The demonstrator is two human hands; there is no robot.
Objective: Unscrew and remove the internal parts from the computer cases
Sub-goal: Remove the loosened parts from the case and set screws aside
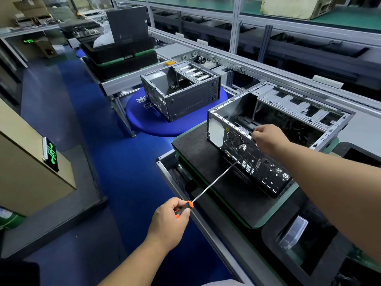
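My right hand (268,139) grips the open grey case (274,129) at its rear rim; my left hand (171,219) grasps the orange-black screwdriver (214,180), tip at the rear panel.

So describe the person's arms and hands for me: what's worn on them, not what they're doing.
Both hands are bare: no gloves on the left hand or the right hand. No rings, watch or wrist strap show on either. Both forearms are uncovered as far as the picture reaches, with no sleeve edge in view. Nails look short and unpainted, where visible.
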